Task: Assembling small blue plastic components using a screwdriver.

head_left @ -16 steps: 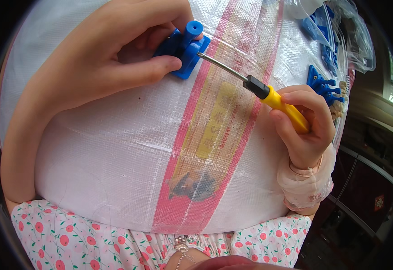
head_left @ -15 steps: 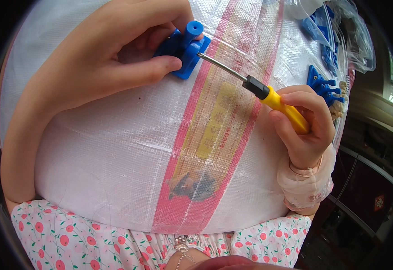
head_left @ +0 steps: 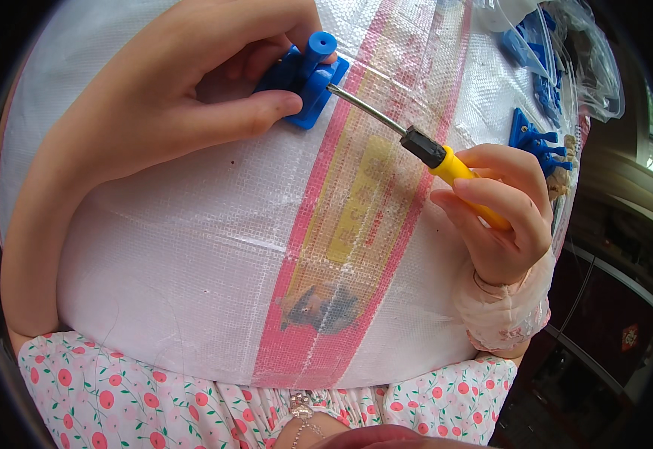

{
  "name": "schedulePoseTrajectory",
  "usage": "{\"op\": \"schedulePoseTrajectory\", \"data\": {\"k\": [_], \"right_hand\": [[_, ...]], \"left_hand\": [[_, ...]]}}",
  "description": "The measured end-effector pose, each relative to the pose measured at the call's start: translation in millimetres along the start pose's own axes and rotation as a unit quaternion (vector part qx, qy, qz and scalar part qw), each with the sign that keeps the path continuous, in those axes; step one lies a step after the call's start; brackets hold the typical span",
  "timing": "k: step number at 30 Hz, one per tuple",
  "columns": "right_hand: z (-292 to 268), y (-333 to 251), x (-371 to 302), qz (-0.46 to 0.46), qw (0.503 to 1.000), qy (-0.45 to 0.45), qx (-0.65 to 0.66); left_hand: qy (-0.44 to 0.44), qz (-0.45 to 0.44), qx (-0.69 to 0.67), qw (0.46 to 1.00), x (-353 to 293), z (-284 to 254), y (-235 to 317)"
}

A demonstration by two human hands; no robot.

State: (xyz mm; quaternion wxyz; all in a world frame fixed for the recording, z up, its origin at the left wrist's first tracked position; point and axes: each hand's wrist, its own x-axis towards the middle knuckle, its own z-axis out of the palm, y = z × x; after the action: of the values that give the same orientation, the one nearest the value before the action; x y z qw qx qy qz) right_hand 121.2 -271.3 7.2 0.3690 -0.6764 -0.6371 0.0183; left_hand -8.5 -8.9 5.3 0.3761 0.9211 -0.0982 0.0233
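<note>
- The left hand (head_left: 173, 93) is curled around a blue plastic part (head_left: 315, 93), gripping it between the thumb, which presses on the near side, and the fingers, which bend behind it.
- Just beyond that thumb tip, the part's flat base shows at its edge, and a round post with a small hole in its end rises close to the fingers.
- The right hand (head_left: 512, 213) is closed loosely on a screwdriver (head_left: 422, 147), pinching its yellow handle (head_left: 457, 170) with thumb and fingers.
- From the right hand the black collar and metal shaft (head_left: 367, 109) run up and left toward the left hand, the tip meeting the side of the blue part; whether it sits in a screw or a hole is too small to tell.
- Beneath both hands spreads a white woven sheet (head_left: 169, 247), its pink-edged band (head_left: 386, 284) passing between them.
- Beyond the right hand, near its knuckles, lies another blue piece (head_left: 539, 142) with prongs.
- Farther past the right hand is a clear plastic bag (head_left: 597, 71), with more blue pieces (head_left: 536, 49) beside it.
- A pale sleeve (head_left: 502, 310) gathers just below the right hand.
</note>
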Motion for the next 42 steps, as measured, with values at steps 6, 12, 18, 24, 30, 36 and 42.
{"op": "schedulePoseTrajectory", "data": {"k": [6,12,18,24,30,36,42], "right_hand": [[-2.9,-0.4,-1.7,0.050,0.997,-0.009,0.065],[-2.3,2.9,-3.4,0.050,0.996,-0.008,0.071],[-1.0,-0.9,-2.4,0.058,0.996,-0.005,0.064],[0.4,-1.4,-4.9,0.078,0.994,0.011,0.074],[0.0,0.4,-5.5,0.081,0.994,0.005,0.078],[1.8,-0.5,-5.3,0.086,0.993,0.022,0.076],[-1.1,-1.0,-4.4,0.054,0.998,-0.006,0.040]], "left_hand": [[-0.086,-0.099,0.030,0.991,11.0,-11.3,26.9],[-0.078,-0.081,0.037,0.993,10.5,-11.6,27.0],[-0.090,-0.086,0.037,0.992,11.3,-11.6,25.3],[-0.096,-0.045,0.005,0.994,7.8,-10.8,8.9],[-0.094,-0.085,0.024,0.992,11.1,-11.7,24.6],[-0.094,-0.083,0.024,0.992,9.9,-12.3,21.7],[-0.081,-0.075,0.050,0.993,11.0,-12.0,27.4]]}}
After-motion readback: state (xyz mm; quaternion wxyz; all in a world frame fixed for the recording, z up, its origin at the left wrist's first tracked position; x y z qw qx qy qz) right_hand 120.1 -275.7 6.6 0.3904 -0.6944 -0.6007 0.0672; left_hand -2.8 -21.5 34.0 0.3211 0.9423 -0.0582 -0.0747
